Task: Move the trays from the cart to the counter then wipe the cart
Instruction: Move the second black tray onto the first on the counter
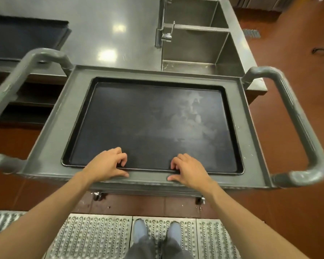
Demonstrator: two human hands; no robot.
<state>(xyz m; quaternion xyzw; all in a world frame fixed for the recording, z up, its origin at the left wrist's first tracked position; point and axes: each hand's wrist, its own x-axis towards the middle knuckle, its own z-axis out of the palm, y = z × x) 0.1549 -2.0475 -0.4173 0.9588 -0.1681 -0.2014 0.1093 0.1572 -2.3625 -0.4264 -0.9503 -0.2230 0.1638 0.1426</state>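
Observation:
A black rectangular tray (150,120) lies flat on the top shelf of a grey cart (51,131), with a pale smudge on its right half. My left hand (106,163) grips the tray's near rim, fingers curled inside and thumb on the outside. My right hand (189,170) grips the same rim further right in the same way. Beyond the cart is the steel counter (108,21), where another dark tray (24,36) lies at the far left.
Grey tubular cart handles stand out at the left (24,70) and right (299,124). A double steel sink (200,45) with a tap (166,34) is set in the counter's right part. A metal floor grate (101,238) lies under my feet on the red-brown floor.

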